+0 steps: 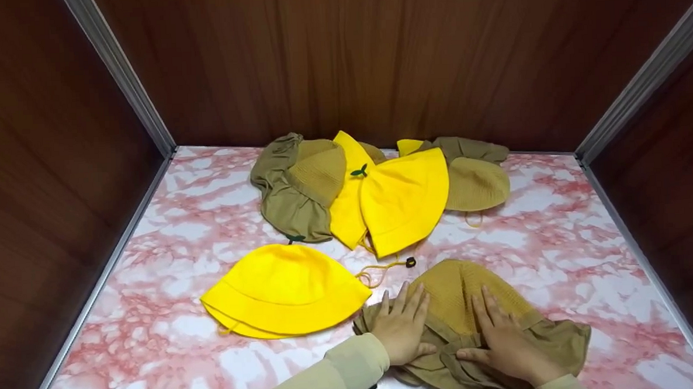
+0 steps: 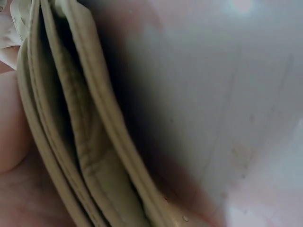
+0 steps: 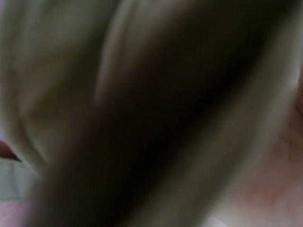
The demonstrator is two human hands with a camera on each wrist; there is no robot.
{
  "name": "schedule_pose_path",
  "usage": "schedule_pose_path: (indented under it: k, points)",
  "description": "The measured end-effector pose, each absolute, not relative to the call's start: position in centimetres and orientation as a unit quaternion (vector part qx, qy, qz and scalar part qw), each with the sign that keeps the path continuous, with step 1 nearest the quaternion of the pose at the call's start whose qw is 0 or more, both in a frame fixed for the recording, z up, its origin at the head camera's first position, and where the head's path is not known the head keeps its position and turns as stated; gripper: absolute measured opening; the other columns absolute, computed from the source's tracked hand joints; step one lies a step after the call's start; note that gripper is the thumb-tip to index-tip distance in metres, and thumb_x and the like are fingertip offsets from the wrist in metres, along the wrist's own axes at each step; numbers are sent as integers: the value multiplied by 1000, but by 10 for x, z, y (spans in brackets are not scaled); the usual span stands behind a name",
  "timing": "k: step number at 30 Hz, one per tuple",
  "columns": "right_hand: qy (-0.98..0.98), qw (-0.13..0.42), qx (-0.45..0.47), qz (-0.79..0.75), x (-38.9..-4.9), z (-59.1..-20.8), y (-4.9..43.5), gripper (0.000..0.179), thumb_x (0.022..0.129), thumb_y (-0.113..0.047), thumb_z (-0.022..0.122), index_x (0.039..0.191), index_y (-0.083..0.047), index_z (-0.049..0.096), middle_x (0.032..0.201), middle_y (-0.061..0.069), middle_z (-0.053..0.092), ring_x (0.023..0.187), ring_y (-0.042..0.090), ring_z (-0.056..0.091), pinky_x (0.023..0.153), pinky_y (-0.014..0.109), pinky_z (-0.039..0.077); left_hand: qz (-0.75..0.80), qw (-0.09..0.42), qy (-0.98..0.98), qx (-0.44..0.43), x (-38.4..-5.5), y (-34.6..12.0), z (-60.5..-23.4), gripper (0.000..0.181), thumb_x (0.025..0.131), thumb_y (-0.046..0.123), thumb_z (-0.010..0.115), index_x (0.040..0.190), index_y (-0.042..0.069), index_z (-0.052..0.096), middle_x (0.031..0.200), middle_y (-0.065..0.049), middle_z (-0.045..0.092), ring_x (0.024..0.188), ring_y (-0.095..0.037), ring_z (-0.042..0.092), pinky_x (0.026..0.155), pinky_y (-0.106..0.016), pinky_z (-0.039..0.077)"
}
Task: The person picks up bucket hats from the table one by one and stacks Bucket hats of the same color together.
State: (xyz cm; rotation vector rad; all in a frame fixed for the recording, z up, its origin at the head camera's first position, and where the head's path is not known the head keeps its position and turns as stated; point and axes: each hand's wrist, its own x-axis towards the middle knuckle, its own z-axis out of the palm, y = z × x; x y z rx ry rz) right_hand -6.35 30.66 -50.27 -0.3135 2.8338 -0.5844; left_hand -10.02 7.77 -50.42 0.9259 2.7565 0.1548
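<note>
Olive cloth and mustard mesh: we note the flap hat [image 1: 453, 300] lying near right on the marbled table [image 1: 148, 343], crown to the far side, flap rumpled on the near side. The left hand [image 1: 400, 328] lies on its left part, fingers straight and somewhat spread; the right hand [image 1: 507, 344] lies right of the crown's middle, fingers extended, thumb out to the left. We see no pinch. The left-wrist view gives stacked stitched cloth edges; the right-wrist view is too blurred to add detail.

Step, as we judge it: pressing the hat flat. The next move probably calls for drawing in the loose flap corner at right, keeping the crown's shape.

Clearance: the near-left yellow hat [image 1: 286, 293] points its right tip close to the left hand. A cord [image 1: 385, 266] with a dark toggle [image 1: 410, 262] lies beyond that tip, a possible snag. Far off, a hat cluster [image 1: 405, 203] sits by the back panel [image 1: 340, 60]. We find bare table towards the right panel [image 1: 672, 163]; the near edge is out of view.
</note>
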Motion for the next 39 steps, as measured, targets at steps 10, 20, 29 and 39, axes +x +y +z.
schedule_pose_path:
  k: [10, 20, 29, 39]
  points:
    - [961, 143, -103, -211, -66, -504, 305, 112, 80, -57, 73, 151, 12, 22, 158, 37, 11, 143, 58, 10, 106, 80, 13, 98, 148, 932, 317, -105, 75, -500, 87, 91, 57, 60, 158, 16, 23, 167, -2, 10, 155, -27, 9, 122, -54, 20]
    - [964, 112, -95, -223, -62, -504, 305, 112, 77, -58, 75, 152, 8, 24, 158, 34, 17, 144, 57, 13, 108, 78, 14, 404, 123, 878, 228, -125, 63, -490, 53, 98, 27, 59, 143, 0, 48, 148, -17, 48, 136, -33, 48, 114, -44, 39]
    - [961, 118, -86, -235, -55, -486, 304, 112, 78, -55, 76, 153, 6, 21, 158, 34, 17, 144, 55, 15, 109, 77, 10, 631, 140, 760, 74, -164, 50, -465, 45, 96, 12, 59, 136, -7, 51, 138, -26, 54, 125, -38, 55, 105, -43, 47]
    - [917, 129, -51, -374, -61, -420, 303, 69, 95, -42, 64, 144, 2, 44, 145, 27, 48, 130, 47, 49, 106, 59, 43, 649, 176, 740, -27, -201, 45, -458, 59, 98, 20, 59, 148, -3, 37, 155, -22, 36, 144, -34, 35, 114, -39, 38]
